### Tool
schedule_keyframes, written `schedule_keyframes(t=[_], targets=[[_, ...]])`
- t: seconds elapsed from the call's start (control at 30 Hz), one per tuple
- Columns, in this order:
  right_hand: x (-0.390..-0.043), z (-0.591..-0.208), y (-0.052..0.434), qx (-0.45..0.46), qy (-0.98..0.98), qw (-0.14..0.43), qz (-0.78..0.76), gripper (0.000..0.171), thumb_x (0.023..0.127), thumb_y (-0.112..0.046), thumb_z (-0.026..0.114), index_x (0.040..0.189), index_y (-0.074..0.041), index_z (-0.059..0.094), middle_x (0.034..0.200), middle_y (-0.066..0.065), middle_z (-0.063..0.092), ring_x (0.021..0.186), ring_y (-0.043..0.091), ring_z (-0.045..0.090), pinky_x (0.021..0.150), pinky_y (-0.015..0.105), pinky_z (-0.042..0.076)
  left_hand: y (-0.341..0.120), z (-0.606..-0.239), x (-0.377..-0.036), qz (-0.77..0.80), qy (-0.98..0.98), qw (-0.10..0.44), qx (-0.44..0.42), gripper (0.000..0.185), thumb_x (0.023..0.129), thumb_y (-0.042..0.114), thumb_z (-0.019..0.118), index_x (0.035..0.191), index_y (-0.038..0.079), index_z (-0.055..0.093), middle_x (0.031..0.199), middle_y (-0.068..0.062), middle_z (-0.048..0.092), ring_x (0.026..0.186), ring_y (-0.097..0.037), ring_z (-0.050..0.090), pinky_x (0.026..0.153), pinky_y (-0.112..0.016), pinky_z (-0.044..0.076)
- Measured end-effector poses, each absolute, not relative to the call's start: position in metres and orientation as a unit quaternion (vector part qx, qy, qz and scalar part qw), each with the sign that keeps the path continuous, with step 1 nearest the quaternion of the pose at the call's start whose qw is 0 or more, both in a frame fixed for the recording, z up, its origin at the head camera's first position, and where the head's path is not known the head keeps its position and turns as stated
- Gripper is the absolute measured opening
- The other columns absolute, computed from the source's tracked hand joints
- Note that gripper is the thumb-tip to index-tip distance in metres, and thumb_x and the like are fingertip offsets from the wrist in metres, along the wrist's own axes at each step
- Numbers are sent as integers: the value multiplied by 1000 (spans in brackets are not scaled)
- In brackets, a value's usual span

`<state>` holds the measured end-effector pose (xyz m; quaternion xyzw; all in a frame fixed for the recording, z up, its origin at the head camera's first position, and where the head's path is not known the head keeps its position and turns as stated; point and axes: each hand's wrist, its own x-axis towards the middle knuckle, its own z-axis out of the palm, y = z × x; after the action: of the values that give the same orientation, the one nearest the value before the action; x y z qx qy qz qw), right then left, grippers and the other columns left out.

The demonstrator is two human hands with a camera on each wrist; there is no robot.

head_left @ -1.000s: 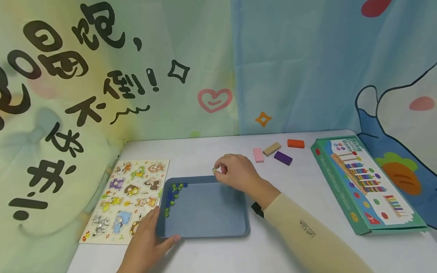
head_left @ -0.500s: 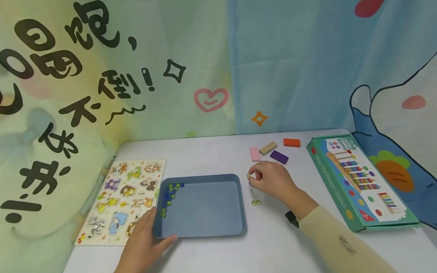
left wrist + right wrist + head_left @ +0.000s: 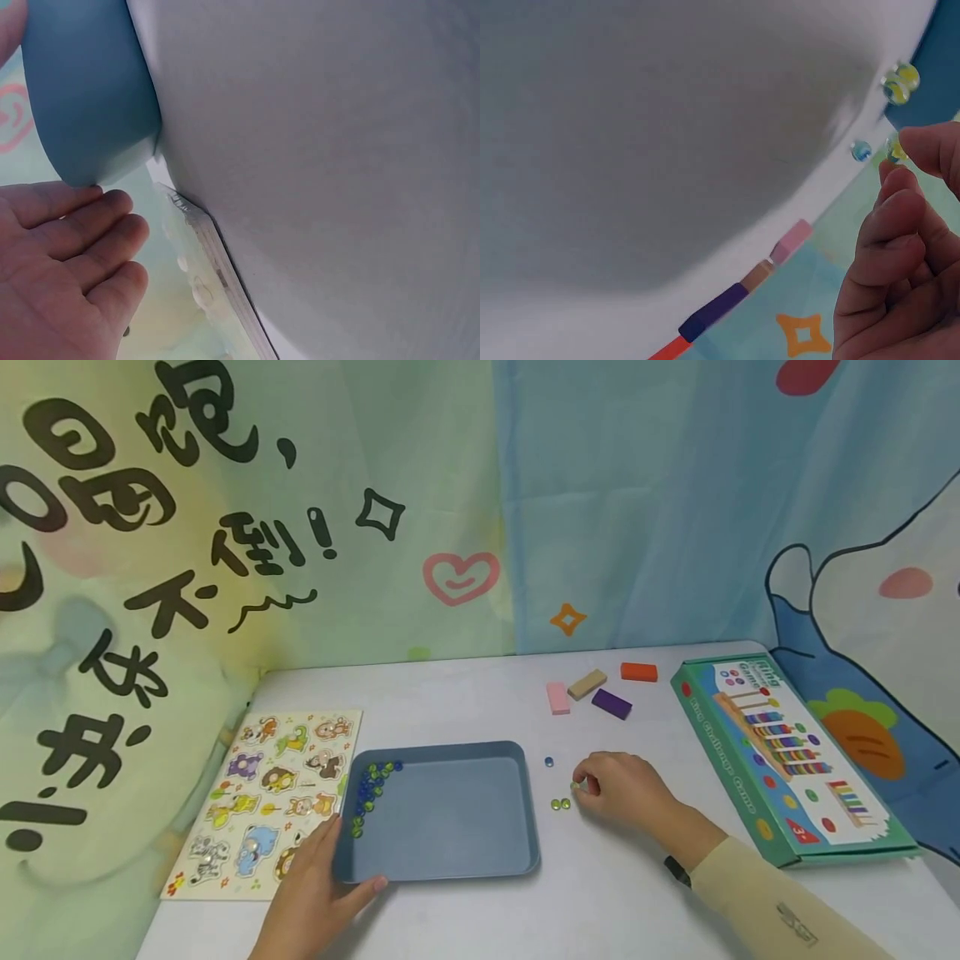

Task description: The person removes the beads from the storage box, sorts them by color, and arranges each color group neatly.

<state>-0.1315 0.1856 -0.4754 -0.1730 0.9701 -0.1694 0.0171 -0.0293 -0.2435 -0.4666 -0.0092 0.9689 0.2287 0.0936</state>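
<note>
Since half a second ago the right hand (image 3: pixel 626 793) has dropped nearer, coming in just right of the two green beads (image 3: pixel 560 804) beside the tray (image 3: pixel 450 868); a blue bead (image 3: pixel 549 762) now lies bare where it was. Its thumb and forefinger pinch a yellow-green bead (image 3: pixel 895 148), other fingers curled. The left hand (image 3: pixel 315 893) rests on the tray's near left corner, thumb along the rim, fingers relaxed.

Head view looks down at the table (image 3: pixel 465 693); wrist views skim it close, sharing tray (image 3: pixel 442 814) edges
</note>
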Motion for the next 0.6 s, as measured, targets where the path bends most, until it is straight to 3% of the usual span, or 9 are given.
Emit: schedule_keyframes(t=[0.6], targets=[[-121,-485,184,-179,969,40,-164,6,84,-16,82,87,-15,77,67,-11,51,65,6,45,60,23,40,-243,-467,-31,227,967,110,-22,120,81,69,78,164,-1,27,169,-27,28,156,-51,27,126,-67,28]])
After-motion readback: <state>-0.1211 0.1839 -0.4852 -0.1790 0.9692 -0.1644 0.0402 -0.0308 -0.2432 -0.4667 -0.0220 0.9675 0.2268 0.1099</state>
